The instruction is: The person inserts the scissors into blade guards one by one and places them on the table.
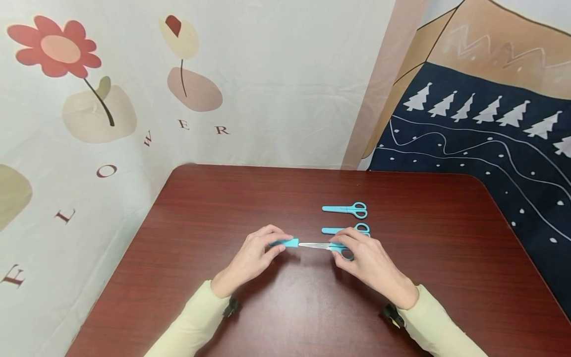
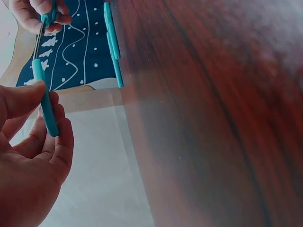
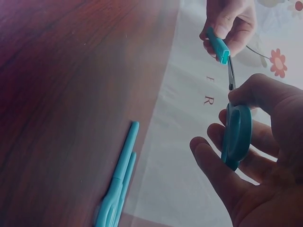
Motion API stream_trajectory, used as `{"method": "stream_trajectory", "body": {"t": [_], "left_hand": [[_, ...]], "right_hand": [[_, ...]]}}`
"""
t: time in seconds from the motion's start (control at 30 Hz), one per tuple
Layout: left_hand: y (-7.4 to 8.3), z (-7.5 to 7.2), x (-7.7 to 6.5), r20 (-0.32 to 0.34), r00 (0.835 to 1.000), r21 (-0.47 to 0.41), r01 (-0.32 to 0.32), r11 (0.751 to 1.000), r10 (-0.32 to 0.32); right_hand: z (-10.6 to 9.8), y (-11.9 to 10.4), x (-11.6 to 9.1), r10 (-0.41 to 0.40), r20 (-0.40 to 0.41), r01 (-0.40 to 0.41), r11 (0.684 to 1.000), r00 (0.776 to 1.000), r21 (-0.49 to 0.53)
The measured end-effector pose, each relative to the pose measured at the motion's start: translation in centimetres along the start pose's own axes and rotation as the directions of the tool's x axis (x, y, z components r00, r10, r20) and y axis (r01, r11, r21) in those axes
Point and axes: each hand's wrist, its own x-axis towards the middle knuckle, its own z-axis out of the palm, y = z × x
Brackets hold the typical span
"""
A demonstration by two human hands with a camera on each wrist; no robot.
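Note:
My left hand (image 1: pixel 254 252) pinches a light-blue scissor cover (image 2: pixel 46 101) between thumb and fingers. Its open end (image 3: pixel 226 56) faces right. In my right hand (image 1: pixel 371 258) are blue-handled scissors (image 3: pixel 237 135), gripped near the handle loops, with bare metal blades (image 1: pixel 314 245) pointing left. The blade tip is at the mouth of the cover; I cannot tell whether it is just inside or only touching. Two more blue scissors lie beyond the hands with covers on: a far pair (image 1: pixel 345 209) and a nearer pair (image 1: pixel 334 231), partly hidden by my right hand.
The hands are above a dark red-brown wooden table (image 1: pixel 214 198). Behind it hangs a pale cloth (image 1: pixel 285 89) printed with flowers and letters. At the right is a navy cloth (image 1: pixel 468 139) with white trees.

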Motion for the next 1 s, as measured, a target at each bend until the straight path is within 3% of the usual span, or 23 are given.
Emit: {"method": "stream_trajectory", "body": {"t": [1.0], "left_hand": [[0.78, 0.56, 0.12, 0.007, 1.000, -0.009, 0.011, 1.000, -0.011]], "right_hand": [[0.56, -0.55, 0.58, -0.030, -0.015, 0.029, 0.999, 0.999, -0.042]]}}
